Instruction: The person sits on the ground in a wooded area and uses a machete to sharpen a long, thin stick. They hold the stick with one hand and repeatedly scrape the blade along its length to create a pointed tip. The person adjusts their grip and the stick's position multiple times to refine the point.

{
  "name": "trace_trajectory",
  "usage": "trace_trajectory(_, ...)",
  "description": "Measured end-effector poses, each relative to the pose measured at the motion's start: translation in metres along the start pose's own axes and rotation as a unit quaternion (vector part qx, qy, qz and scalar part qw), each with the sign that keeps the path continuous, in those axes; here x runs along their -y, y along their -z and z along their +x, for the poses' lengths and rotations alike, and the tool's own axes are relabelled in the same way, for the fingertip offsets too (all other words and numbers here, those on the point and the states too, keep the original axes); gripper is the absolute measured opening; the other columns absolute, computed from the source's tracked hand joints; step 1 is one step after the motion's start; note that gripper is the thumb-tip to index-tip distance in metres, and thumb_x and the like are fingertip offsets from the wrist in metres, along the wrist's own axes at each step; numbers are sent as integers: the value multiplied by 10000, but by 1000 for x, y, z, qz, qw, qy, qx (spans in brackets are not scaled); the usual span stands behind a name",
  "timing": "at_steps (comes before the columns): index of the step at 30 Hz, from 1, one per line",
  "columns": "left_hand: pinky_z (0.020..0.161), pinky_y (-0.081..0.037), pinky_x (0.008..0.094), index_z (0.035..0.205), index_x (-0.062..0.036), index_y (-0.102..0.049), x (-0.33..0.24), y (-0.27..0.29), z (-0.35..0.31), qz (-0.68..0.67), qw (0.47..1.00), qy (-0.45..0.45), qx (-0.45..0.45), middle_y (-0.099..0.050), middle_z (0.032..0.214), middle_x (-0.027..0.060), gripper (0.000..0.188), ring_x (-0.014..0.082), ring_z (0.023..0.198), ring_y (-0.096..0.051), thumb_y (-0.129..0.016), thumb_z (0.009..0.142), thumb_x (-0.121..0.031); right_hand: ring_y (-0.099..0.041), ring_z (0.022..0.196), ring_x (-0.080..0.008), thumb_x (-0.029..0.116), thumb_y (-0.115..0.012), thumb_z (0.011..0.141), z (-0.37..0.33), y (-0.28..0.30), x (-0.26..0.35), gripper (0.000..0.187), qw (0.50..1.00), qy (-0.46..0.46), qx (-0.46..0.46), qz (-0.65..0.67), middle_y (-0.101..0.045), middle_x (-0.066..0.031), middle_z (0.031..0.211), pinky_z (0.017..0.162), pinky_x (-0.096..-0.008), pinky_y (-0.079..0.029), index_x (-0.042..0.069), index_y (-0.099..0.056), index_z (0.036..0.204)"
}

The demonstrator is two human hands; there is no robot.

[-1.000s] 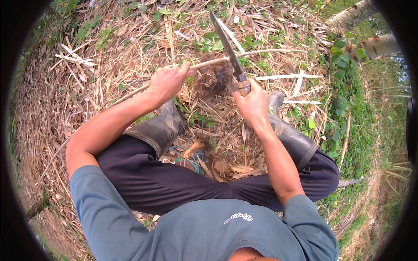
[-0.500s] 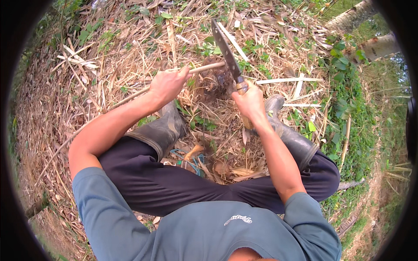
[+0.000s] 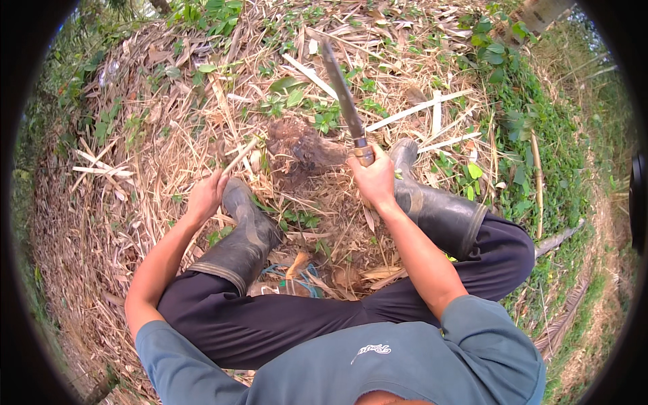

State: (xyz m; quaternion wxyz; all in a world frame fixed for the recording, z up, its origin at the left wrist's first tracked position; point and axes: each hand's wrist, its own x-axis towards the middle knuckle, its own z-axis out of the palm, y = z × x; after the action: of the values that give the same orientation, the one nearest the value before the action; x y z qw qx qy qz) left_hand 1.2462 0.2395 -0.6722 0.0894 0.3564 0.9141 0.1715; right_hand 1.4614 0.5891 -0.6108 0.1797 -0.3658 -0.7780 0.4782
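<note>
My right hand (image 3: 375, 179) is wrapped round the wooden handle of a machete (image 3: 343, 92). Its long dark blade points away from me and tilts a little left. To the left, my left hand (image 3: 206, 196) grips a thin pale wooden stick (image 3: 241, 155), whose end slants up and right from my fingers. The stick and the blade are well apart. Between and beyond my hands sits a dark brown stump-like block (image 3: 297, 145), low on the ground. The rest of the stick, toward my left arm, is hard to make out.
My black rubber boots (image 3: 246, 233) stand apart on dry leaf litter. Pale split strips (image 3: 418, 111) lie at the right, more strips (image 3: 101, 167) at the far left. Blue cord (image 3: 314, 280) lies between my legs. Green creepers (image 3: 516, 128) and a pale trunk (image 3: 540, 15) are at the right.
My left hand has drawn left and toward me with the stick, whose end has come away from beside the blade. The machete stays in my right hand, its blade now seen more edge-on.
</note>
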Motion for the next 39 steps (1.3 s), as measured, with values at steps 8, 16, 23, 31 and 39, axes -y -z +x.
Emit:
trace_trajectory(8,700,-450,489,1019,-35,-526,22,1,-7,-67,993,69,69,-590,782,196,264,398,757,-594,-580,1009,-293,-729,781,-285,301,-728,802,40,13,-112,388,983,-168,-70,-24,-705,-181,773,723,-418,-550,-56,-660,938)
trace_trajectory(16,735,-477,446,1023,-31,-543,41,-13,-5,-83,983,111,120,-602,797,171,233,343,772,-610,-653,909,-201,-695,936,-441,296,-709,784,20,-1,-94,431,976,-158,-25,-145,-714,-280,943,842,-498,-528,-41,-644,1045)
trace_trajectory(23,655,-419,344,1018,-22,-621,58,-4,-9,-157,975,124,96,-496,741,37,279,146,704,-467,-687,944,-283,-688,1016,-440,322,-711,788,12,-17,-102,677,962,-131,115,-208,-712,-289,1035,917,-508,-533,-25,-531,1342)
trace_trajectory(31,572,-494,315,1264,-31,-693,-71,75,52,-140,973,27,-181,-719,888,100,334,150,643,-612,-693,974,-196,-573,1224,-377,146,-664,873,27,-10,28,386,962,250,-92,-65,-598,-210,1325,1059,-457,-436,12,-619,1232)
trace_trajectory(39,583,-597,335,1314,-89,-633,-162,122,67,109,913,-253,-301,-678,915,56,414,218,745,-691,-690,907,-141,-613,1159,-252,355,-699,904,53,-9,180,376,698,637,38,-325,-650,-66,1190,1075,-470,-404,134,-647,1205)
